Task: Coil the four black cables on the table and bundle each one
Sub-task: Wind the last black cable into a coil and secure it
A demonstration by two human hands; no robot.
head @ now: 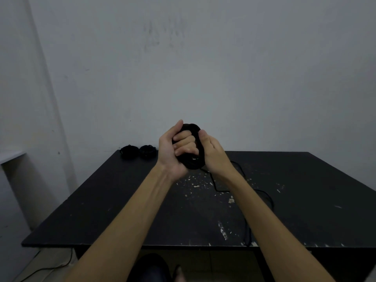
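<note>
While both arms reach out over the table, this is how it stands:

Left hand: the left hand (176, 147) is raised above the far half of the table, fingers (186, 143) curled through the middle of the coil and wrapped round its left side, thumb pointing up. A firm grip on the coil.

Right hand: the right hand (212, 153) clasps the coil's right side, thumb pressed on the upper right of the loop. How the other fingers lie behind the coil cannot be told.

Coil in hand: a thick oval coil of black cable (195, 147), many turns, held upright in the air between the two hands, well above the tabletop.

Loose tail: from the coil's bottom a black loose cable tail (245, 202) drops to the table and snakes toward the near edge under the right forearm.

Finished bundles: two small round bundles of black cable (129, 152) and (147, 151) sit side by side at the far left of the table, close to the wall.

Table: a matte black rectangular table (105, 210), its top scuffed with pale chips.

Wall: a plain grey wall (203, 58) behind.

Floor: a thin dark floor wire (61, 266) at lower left.
</note>
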